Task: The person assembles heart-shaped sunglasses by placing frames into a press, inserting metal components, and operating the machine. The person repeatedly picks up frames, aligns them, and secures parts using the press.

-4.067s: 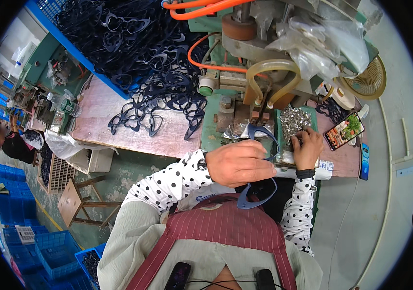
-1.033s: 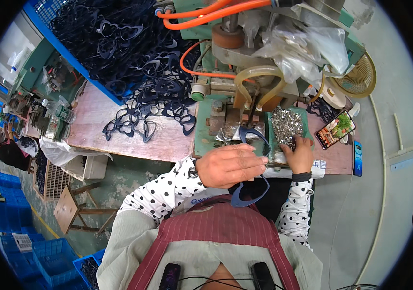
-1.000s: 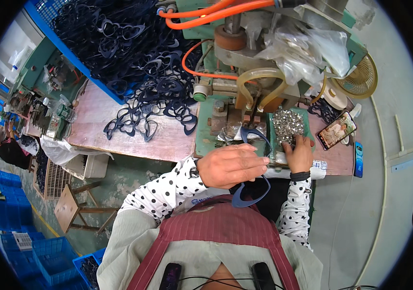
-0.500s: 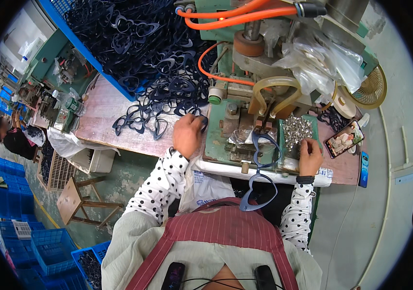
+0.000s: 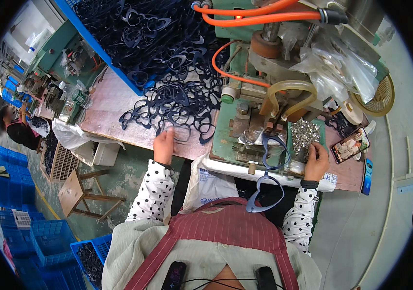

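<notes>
My left hand (image 5: 164,146) is at the front edge of a loose pile of dark blue glasses frames (image 5: 177,96), its fingers closed on the end of one slightly blurred glasses frame (image 5: 182,133). Another blue glasses frame (image 5: 268,186) hangs from the green bench press (image 5: 228,130), its upper part at the clamp and its lower lens ring reaching over the table edge. By the heap of small shiny metal parts (image 5: 304,135), my right hand (image 5: 316,163) has thumb and fingertips pressed together. Whatever they may hold is too small to make out.
A large blue crate (image 5: 102,53) full of frames stands behind the pile. Orange hoses (image 5: 264,18) cross above the press. On the right lie a phone (image 5: 350,146) and a blue object (image 5: 366,177). A wooden stool (image 5: 73,193) and blue crates stand left; a person sits farther off.
My left hand has moved left and toward me, away from the press, and a frame is now at its fingertips. The right hand stays beside the metal parts. The whole view has shifted slightly.
</notes>
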`<action>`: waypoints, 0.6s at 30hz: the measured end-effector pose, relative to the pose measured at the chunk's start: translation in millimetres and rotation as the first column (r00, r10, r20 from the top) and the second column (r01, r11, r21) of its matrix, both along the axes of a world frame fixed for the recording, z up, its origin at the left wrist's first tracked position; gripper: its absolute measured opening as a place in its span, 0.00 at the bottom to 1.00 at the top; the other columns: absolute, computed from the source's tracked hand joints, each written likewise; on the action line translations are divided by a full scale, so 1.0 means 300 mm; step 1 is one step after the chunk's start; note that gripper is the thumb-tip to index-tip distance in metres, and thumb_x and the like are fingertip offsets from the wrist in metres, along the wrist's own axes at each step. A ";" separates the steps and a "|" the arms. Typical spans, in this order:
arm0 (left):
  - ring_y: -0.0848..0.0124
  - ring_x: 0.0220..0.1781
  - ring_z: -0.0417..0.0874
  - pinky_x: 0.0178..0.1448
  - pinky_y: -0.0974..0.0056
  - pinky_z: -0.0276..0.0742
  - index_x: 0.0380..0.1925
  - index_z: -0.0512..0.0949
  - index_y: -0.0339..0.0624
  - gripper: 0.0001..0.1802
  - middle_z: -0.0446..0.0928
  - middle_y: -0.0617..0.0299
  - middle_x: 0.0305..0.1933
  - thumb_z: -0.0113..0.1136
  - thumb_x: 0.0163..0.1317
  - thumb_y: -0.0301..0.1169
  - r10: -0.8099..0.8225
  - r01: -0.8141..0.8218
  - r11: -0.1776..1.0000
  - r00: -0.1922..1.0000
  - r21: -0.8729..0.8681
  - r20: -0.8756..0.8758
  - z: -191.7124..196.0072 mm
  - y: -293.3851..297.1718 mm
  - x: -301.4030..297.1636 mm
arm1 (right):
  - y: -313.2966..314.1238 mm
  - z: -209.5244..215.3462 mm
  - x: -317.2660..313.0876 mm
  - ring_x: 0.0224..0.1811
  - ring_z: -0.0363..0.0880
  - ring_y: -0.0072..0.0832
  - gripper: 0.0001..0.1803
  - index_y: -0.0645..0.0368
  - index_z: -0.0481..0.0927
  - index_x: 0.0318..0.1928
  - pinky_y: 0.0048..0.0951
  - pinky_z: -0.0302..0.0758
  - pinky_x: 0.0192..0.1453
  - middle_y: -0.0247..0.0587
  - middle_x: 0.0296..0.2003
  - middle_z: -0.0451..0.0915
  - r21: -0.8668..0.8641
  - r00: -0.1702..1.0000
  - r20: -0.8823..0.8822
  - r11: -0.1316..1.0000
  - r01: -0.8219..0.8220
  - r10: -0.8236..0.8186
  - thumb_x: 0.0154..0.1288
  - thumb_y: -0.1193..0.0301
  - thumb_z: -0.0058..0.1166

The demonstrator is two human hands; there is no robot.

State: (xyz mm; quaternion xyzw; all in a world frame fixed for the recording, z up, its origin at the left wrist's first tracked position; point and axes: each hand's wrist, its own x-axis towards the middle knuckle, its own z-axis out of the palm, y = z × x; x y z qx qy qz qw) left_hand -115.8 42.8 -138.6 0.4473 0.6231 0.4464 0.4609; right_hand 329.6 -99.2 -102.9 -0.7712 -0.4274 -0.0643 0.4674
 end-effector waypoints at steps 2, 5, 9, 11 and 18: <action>0.60 0.22 0.76 0.27 0.59 0.71 0.31 0.78 0.37 0.14 0.72 0.58 0.20 0.62 0.64 0.39 0.080 0.237 0.931 0.614 0.280 -0.785 0.023 -0.046 -0.006 | -0.006 0.012 -0.007 0.38 0.80 0.34 0.08 0.57 0.85 0.41 0.31 0.76 0.45 0.40 0.37 0.85 0.004 1.000 -0.021 1.000 -0.012 0.012 0.60 0.75 0.61; 0.53 0.45 0.76 0.44 0.55 0.72 0.32 0.80 0.40 0.13 0.75 0.52 0.43 0.68 0.54 0.37 0.464 0.254 0.746 0.463 0.615 -0.755 0.110 -0.074 0.066 | -0.002 0.050 -0.032 0.37 0.80 0.32 0.08 0.58 0.86 0.41 0.30 0.76 0.45 0.41 0.38 0.85 0.065 0.993 -0.059 0.993 -0.103 0.107 0.59 0.77 0.60; 0.56 0.40 0.73 0.42 0.54 0.69 0.30 0.81 0.43 0.14 0.75 0.56 0.38 0.68 0.53 0.42 0.322 0.430 0.768 0.381 0.475 -0.867 0.131 -0.018 0.170 | 0.034 0.218 -0.163 0.32 0.76 0.21 0.09 0.61 0.85 0.41 0.22 0.72 0.40 0.36 0.35 0.82 0.152 0.916 -0.254 0.948 -0.280 0.311 0.58 0.79 0.59; 0.56 0.42 0.76 0.43 0.51 0.70 0.28 0.80 0.44 0.20 0.77 0.57 0.37 0.66 0.52 0.50 0.240 0.376 0.862 0.287 0.340 -0.927 0.075 0.031 0.210 | 0.046 0.272 -0.219 0.33 0.74 0.19 0.10 0.61 0.85 0.40 0.20 0.71 0.39 0.34 0.34 0.81 0.231 0.825 -0.353 0.895 -0.381 0.442 0.57 0.80 0.60; 0.57 0.41 0.81 0.44 0.50 0.75 0.31 0.79 0.43 0.20 0.82 0.56 0.34 0.62 0.56 0.49 0.010 0.485 0.870 0.162 0.089 -0.987 0.034 0.140 0.237 | 0.062 0.420 -0.369 0.35 0.79 0.21 0.19 0.66 0.77 0.46 0.23 0.75 0.42 0.40 0.32 0.83 0.259 0.693 -0.481 0.843 -0.472 0.537 0.51 0.80 0.63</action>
